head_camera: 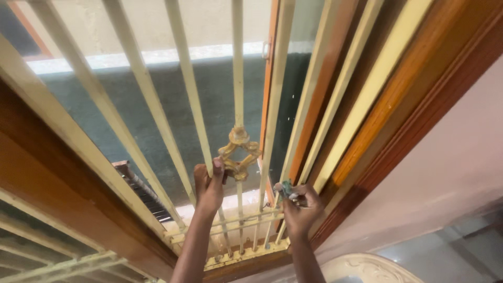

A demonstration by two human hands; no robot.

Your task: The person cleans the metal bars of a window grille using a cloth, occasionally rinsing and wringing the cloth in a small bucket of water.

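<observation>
A window grille of cream-painted metal bars point(148, 91) fills the view, set in a brown wooden frame point(47, 178). My left hand point(209, 186) grips one vertical bar just left of a gold diamond-shaped ornament point(239, 153) fixed on the middle bar. My right hand point(301, 208) is closed on a small greenish object point(286, 187), held against a bar near the lower right of the grille. What the small object is cannot be made out.
An orange-brown window shutter edge point(270, 78) stands open beyond the bars. Outside lie a dark green wall and a pale ledge point(157, 56). A pinkish wall point(456, 173) rises at right, and a white ornate rim point(367, 264) shows below.
</observation>
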